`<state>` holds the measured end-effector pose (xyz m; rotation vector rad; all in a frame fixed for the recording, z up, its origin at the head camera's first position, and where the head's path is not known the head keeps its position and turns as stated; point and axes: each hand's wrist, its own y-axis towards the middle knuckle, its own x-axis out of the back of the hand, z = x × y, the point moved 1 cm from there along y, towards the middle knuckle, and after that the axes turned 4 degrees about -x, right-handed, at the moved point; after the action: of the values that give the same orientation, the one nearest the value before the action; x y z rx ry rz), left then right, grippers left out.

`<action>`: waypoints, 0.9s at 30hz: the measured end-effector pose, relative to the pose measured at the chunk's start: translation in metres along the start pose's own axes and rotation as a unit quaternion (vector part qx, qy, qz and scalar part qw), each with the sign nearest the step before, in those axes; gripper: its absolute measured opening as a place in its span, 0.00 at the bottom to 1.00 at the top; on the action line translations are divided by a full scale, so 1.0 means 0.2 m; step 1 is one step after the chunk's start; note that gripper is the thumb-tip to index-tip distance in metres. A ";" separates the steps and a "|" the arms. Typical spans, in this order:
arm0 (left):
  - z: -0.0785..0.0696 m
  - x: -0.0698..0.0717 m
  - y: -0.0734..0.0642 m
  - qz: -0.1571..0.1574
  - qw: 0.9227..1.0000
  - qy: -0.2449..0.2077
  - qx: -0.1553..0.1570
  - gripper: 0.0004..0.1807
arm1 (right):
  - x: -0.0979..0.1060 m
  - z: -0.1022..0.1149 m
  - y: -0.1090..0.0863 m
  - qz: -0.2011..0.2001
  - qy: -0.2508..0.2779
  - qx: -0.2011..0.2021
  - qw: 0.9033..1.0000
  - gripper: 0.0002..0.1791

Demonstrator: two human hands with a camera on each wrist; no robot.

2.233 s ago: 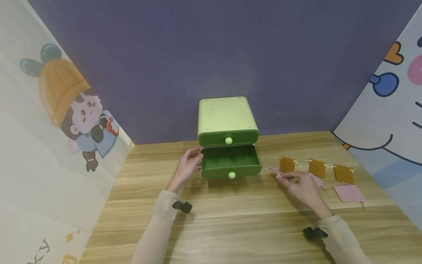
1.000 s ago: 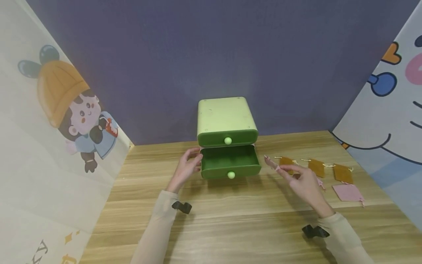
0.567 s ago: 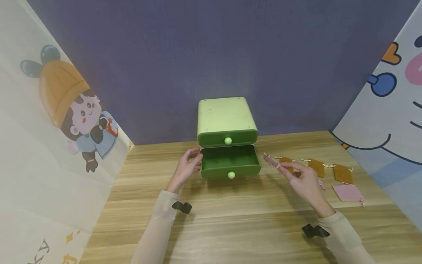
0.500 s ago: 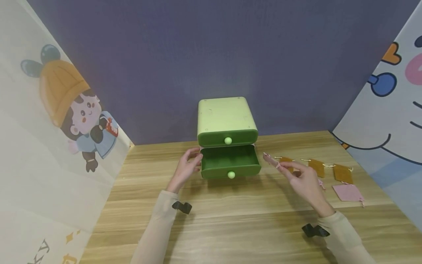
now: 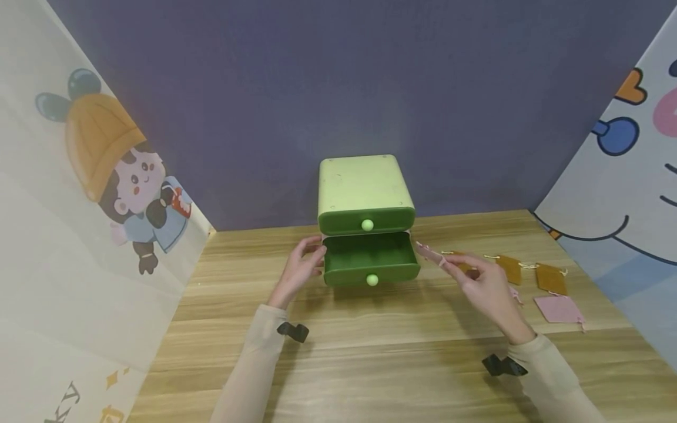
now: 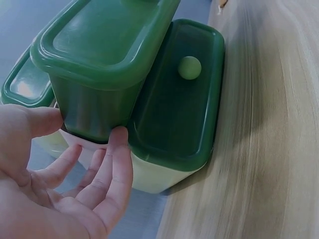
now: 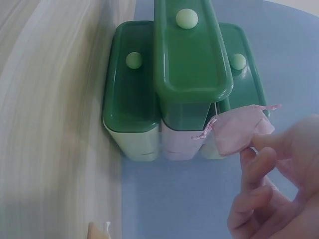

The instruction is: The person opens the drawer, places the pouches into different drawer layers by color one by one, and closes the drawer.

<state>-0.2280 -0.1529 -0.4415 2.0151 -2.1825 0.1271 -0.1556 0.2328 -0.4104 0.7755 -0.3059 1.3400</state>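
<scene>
A small green drawer (image 5: 344, 277) with a round light-green knob stands pulled out of its stacked cabinet (image 5: 365, 182). At the drawer's left side is my left hand (image 5: 298, 271); in the left wrist view its thumb and a finger hold opposite edges of the drawer's side, near the pink casing. My right hand (image 5: 485, 289) pinches a pink drawstring pouch (image 7: 238, 130) between thumb and fingers. That pouch is raised at the drawer's right front corner, its cords dangling. From the head view, the drawer's inside shows a bare green floor.
Brown pouches (image 5: 552, 278) lie in a row on the wooden table at the right. A pink pouch (image 5: 557, 308) lies in front of them, and another (image 5: 515, 295) is mostly hidden behind my right hand. Beneath the pulled-out drawer sits a shut one (image 7: 132, 84). A wall rises behind the cabinet.
My right hand has lifted the pink pouch from among the others and carried it left and up, close to the drawer. My left hand has stayed at the drawer's side.
</scene>
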 end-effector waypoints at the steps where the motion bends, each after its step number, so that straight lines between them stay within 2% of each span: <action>1: 0.00 0.00 0.00 -0.001 1.000 0.000 -0.001 0.29 | 0.00 0.00 0.00 0.000 0.001 0.003 1.000 0.12; 14: 0.01 -0.01 0.01 -0.008 1.000 -0.003 -0.002 0.29 | -0.06 0.06 0.05 -0.013 0.024 0.037 0.999 0.10; 22: 0.01 -0.01 0.00 -0.009 1.000 0.002 -0.003 0.29 | -0.09 0.08 0.08 0.012 0.021 0.026 0.999 0.11; 27: 0.01 -0.01 0.00 -0.005 1.000 0.004 -0.004 0.30 | -0.11 0.08 0.09 0.019 0.016 0.035 0.999 0.09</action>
<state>-0.2279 -0.1523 -0.4437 2.0185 -2.1635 0.1240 -0.1747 0.2062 -0.4058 0.8081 -0.2503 1.4030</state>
